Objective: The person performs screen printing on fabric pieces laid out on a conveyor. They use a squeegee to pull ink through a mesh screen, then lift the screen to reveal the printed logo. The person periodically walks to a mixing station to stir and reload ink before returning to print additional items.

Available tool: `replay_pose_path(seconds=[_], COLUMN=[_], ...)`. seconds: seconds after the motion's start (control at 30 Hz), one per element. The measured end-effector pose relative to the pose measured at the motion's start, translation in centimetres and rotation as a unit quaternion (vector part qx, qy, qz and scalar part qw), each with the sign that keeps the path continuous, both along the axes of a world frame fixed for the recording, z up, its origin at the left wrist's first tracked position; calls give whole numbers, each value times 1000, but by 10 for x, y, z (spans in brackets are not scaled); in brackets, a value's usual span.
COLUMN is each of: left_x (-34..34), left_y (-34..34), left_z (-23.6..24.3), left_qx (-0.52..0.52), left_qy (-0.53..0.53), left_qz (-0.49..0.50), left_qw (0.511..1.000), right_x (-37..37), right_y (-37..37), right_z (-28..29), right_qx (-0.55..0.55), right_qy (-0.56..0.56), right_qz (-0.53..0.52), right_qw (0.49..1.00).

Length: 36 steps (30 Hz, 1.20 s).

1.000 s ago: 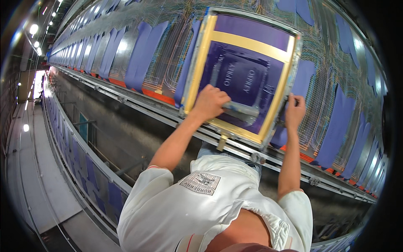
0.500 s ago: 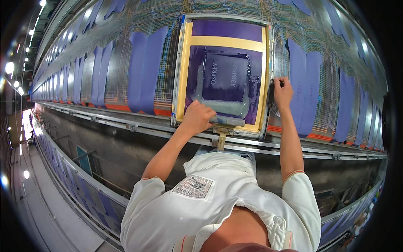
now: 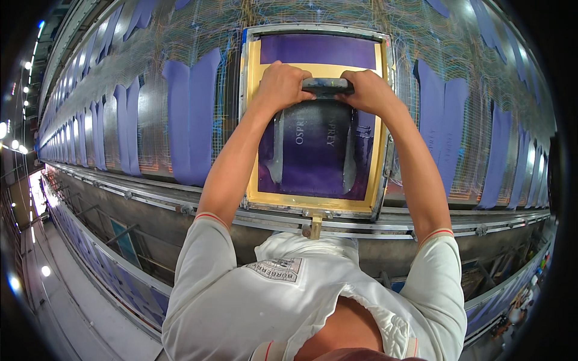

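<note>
A squeegee (image 3: 327, 85) with a dark, ink-smeared bar lies across the far part of the screen printing frame (image 3: 385, 180). My left hand (image 3: 283, 87) grips its left end and my right hand (image 3: 368, 90) its right end, thumbs on the near side. Below the squeegee, the purple mesh (image 3: 313, 165) shows pale lettering partly under a greyish ink film. Streaks of ink run down both sides of the lettered area. Yellow tape (image 3: 289, 200) borders the mesh inside the metal frame. The squeegee's lower edge is partly hidden by my fingers.
Purple fabric pieces (image 3: 191, 114) lie in rows on the long, ink-lined table, with more pieces (image 3: 442, 120) right of the frame. A metal rail (image 3: 415, 224) runs along the near table edge, where a brass-coloured bracket (image 3: 316, 225) meets the frame. Another table stands behind at lower left.
My left hand has carried the squeegee from the near end to the far end of the screen. My right hand has left the frame's right side and taken hold of the squeegee.
</note>
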<state>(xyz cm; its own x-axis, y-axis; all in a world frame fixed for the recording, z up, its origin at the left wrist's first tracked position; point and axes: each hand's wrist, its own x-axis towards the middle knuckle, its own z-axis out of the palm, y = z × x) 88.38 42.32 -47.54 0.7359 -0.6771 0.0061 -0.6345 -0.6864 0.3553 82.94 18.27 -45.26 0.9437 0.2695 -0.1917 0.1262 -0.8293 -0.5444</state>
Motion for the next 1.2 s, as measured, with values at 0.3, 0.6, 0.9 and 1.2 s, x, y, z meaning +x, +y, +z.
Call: replay_pose_path(seconds=[0.3, 0.6, 0.9, 1.2], left_x=[-159, -1, -66, -117], left_y=[41, -1, 10, 25], left_z=[-9, -2, -11, 5], left_qx=[-3, 18, 6, 24], left_qy=[32, -28, -1, 11], left_qz=[-38, -31, -28, -59], left_qw=[999, 999, 1000, 998], right_x=[-157, -5, -68, -123], right_y=[36, 2, 12, 23], right_z=[-24, -12, -31, -13], right_qx=[4, -74, -29, -42], right_qy=[-37, -20, -62, -55], right_qz=[35, -2, 4, 33], right_qw=[999, 997, 998, 997])
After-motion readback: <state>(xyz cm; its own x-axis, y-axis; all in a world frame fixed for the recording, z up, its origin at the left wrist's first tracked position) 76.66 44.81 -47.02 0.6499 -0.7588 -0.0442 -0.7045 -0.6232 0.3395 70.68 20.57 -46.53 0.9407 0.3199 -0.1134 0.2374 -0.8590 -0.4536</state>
